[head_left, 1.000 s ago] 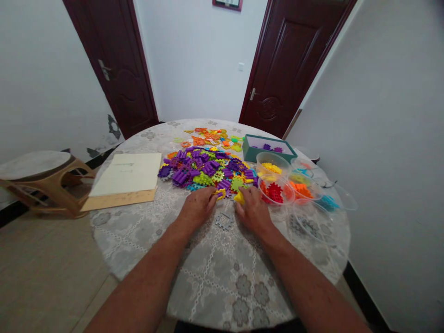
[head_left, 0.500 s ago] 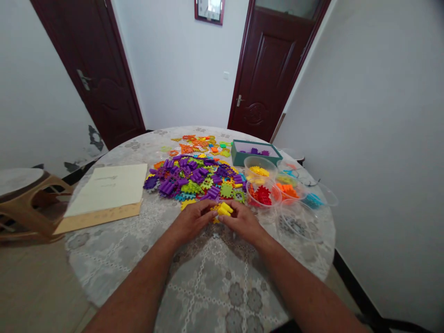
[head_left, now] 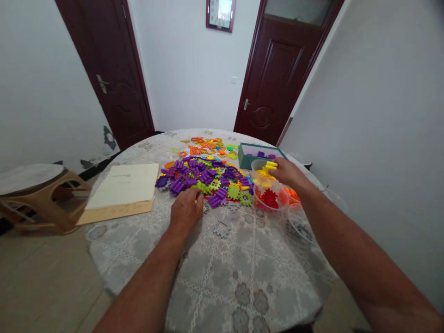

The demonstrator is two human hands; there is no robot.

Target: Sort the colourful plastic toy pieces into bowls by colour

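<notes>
My right hand (head_left: 288, 173) is closed on a yellow plastic building piece (head_left: 271, 165) with rounded tube-like parts. It holds the piece just over a clear round tub (head_left: 257, 165) of yellow pieces (head_left: 265, 174). My left hand (head_left: 186, 209) rests at the front edge of a mixed pile of purple, green and other building pieces (head_left: 207, 175). Its fingers are curled, and what they hold, if anything, is hidden. A grey gear-edged piece (head_left: 222, 229) lies on the tablecloth to the right of my left hand.
Clear tubs of red pieces (head_left: 269, 199) and grey pieces (head_left: 302, 230) stand at the right, with orange pieces (head_left: 292, 195) beside them. Behind is a green box (head_left: 245, 159) with purple pieces. Orange pieces (head_left: 196, 151) lie at the back. A paper sheet (head_left: 121, 187) lies left.
My hands have parted. The right hand has carried the yellow piece to the right, over the yellow tub; the left has moved to the pile's front edge. The grey piece now shows.
</notes>
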